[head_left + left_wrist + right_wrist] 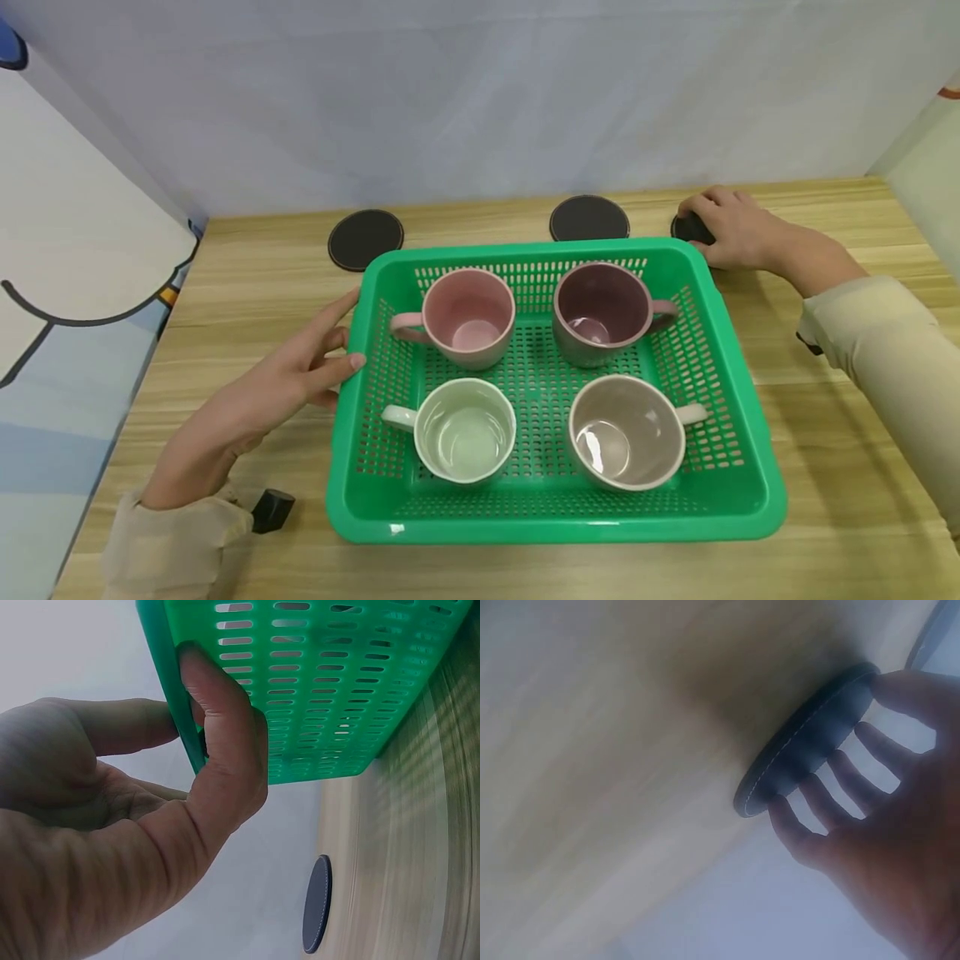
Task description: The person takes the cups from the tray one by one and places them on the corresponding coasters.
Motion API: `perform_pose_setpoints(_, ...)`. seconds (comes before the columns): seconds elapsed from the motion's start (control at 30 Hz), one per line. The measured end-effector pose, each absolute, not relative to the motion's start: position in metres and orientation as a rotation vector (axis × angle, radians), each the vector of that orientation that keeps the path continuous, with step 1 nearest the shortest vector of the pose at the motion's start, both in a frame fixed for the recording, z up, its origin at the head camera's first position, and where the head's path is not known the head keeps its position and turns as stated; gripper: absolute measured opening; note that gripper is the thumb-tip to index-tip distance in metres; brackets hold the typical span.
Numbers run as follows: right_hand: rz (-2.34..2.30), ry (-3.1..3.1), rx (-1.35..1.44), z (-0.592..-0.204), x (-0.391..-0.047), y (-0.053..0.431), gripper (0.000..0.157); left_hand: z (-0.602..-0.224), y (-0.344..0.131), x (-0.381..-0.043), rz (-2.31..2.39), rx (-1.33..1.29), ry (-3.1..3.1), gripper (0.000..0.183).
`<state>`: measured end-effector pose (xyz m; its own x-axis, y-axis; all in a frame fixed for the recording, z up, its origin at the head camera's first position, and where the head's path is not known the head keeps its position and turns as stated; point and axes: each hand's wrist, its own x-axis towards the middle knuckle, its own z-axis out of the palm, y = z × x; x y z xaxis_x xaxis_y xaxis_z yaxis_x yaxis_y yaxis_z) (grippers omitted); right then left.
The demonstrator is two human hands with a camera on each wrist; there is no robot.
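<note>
A green plastic basket (555, 533) with slotted walls stands on the table. Inside are a pink mug (472, 321), a dark mauve mug (600, 317), a pale green mug (465, 429) and a beige mug (626, 433). My left hand (300, 367) holds the basket's left rim; in the left wrist view its thumb and a finger meet the rim from either side. Beyond the basket's back right corner, my right hand (738, 229) grips a round black coaster (802, 742) with spread fingertips and thumb. The hand hides part of that coaster in the head view.
Two more black coasters lie behind the basket, a left coaster (366, 240) and a middle coaster (589, 218), the latter close to the back rim. A pale cloth wall (480, 100) rises along the wooden table's (255, 275) back edge.
</note>
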<state>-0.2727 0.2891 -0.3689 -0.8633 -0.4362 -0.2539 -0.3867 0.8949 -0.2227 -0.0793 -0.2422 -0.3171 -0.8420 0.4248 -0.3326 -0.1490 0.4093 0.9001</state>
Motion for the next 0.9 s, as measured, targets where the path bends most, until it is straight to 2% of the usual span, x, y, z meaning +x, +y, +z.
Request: perform_pose_setpoints(0.9, -0.223, 2.728, -0.669, -0.361, -0.284, 0.280, 0.048, -0.318, -0.245, -0.075, 1.468, 0.227, 2.128, 0.078)
